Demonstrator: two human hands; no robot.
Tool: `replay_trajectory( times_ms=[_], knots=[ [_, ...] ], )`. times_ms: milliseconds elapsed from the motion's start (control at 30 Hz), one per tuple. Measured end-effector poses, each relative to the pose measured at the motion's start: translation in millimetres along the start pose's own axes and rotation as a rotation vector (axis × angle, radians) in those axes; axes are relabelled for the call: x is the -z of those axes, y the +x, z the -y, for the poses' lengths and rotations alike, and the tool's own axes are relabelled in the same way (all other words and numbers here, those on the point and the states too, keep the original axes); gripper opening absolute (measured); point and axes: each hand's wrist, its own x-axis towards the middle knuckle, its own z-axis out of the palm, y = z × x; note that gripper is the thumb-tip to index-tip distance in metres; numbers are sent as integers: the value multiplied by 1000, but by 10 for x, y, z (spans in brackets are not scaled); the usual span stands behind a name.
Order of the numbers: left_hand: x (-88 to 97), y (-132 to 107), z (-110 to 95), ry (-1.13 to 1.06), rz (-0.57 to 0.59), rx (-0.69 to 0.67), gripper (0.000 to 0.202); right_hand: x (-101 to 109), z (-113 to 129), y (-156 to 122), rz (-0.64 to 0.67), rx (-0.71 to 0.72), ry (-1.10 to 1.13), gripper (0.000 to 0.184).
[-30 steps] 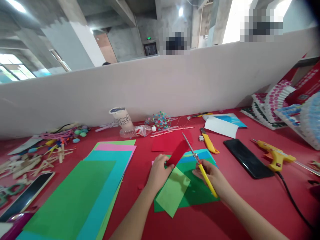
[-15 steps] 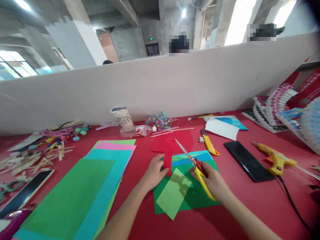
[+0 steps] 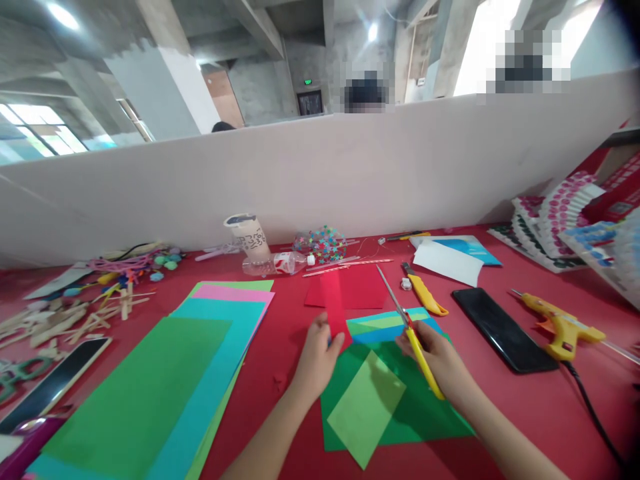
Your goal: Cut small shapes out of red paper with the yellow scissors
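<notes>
My left hand [image 3: 319, 359] pinches the lower end of a narrow red paper strip [image 3: 334, 303], which stands upright above the red table [image 3: 525, 407]. My right hand [image 3: 437, 360] grips yellow-handled scissors [image 3: 411, 333], their blades closed and pointing up and away, just right of the strip and apart from it. Below both hands lie a dark green sheet [image 3: 425, 413], a light green rectangle [image 3: 367, 408] on top of it, and blue and green sheets [image 3: 385, 327]. A flat red sheet [image 3: 363, 288] lies behind the strip.
A stack of large coloured sheets [image 3: 165, 387] lies at left. A yellow utility knife [image 3: 424, 292], a black phone [image 3: 503, 330] and a yellow glue gun [image 3: 557, 323] with its cord sit at right. A cup [image 3: 247, 235], a bottle [image 3: 273, 264] and wooden sticks [image 3: 65, 320] lie behind and left.
The red strip has turned from a rightward slant to upright. The scissors, open half a second ago, are closed and have shifted slightly right.
</notes>
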Motion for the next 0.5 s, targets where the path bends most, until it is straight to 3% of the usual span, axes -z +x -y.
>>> replay_trajectory(
  times_ms=[133, 267, 500],
  knots=[
    [174, -169, -102, -218, 148, 135, 28, -81, 78, -122, 42, 64, 111, 26],
    [127, -292, -79, -303, 223, 232, 25, -183, 156, -233, 59, 50, 207, 28],
    [70, -363, -45, -459, 232, 264, 10, -56, 186, -175, -142, -75, 360, 34]
  ],
)
